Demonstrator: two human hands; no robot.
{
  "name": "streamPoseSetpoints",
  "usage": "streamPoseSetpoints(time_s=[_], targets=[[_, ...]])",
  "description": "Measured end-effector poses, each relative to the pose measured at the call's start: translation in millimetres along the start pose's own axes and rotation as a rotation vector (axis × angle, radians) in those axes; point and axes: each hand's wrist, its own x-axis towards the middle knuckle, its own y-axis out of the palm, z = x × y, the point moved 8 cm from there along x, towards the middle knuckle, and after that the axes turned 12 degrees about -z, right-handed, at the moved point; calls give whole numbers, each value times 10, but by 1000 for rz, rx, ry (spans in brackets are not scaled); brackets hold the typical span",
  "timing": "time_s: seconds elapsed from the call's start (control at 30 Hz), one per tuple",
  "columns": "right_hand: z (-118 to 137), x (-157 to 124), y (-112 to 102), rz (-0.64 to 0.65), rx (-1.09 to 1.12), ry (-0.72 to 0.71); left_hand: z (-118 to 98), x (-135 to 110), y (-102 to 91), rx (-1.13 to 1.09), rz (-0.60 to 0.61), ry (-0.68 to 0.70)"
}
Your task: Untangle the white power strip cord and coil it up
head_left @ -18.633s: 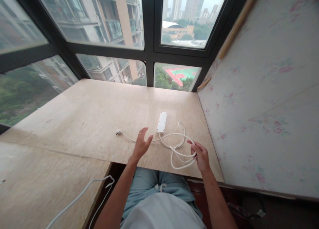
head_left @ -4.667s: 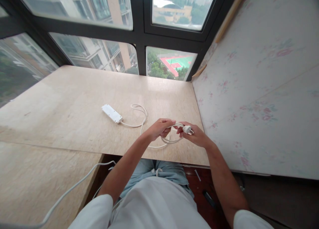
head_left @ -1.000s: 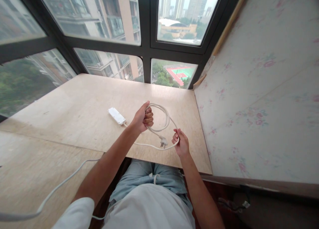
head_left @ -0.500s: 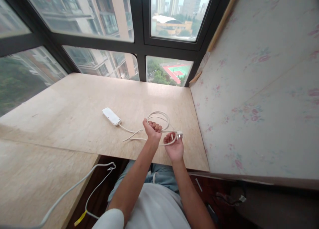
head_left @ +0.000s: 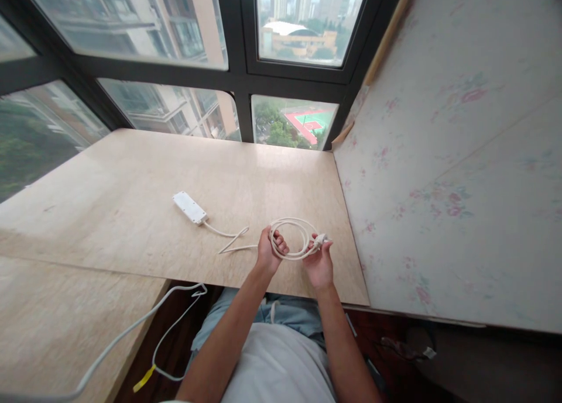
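Observation:
A white power strip [head_left: 189, 207] lies on the beige tabletop [head_left: 132, 204], and its white cord runs right in a zigzag to a coil [head_left: 293, 237] of a few loops. My left hand [head_left: 268, 254] is closed round the coil's left side. Fingers of my right hand [head_left: 319, 262] pinch the coil's right side, where the white plug [head_left: 322, 238] sticks out. Both hands hold the coil just above the table near its front edge.
A floral-patterned panel [head_left: 448, 175] walls off the right side. Dark-framed windows [head_left: 237, 81] stand behind the table. A second white cable [head_left: 132, 327] with a yellow tag [head_left: 141, 381] hangs off a lower board [head_left: 52, 327] at the left.
The coil has come down from a raised, wide loop to a smaller, flatter one near the table's front edge. My hands have drawn closer together and the plug now sits at my right fingers.

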Motion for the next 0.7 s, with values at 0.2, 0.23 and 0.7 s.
streamPoseSetpoints(time_s=[0.2,0.23,0.7], targets=[[97,-21,-59,14,-242,-100,83,56,-146,136,29,-62],[104,-21,-65,6,-280,-124,119,59,-137,133,49,-83],[257,-128,-5,138,-712,-178,108,84,-326,78,-157,105]])
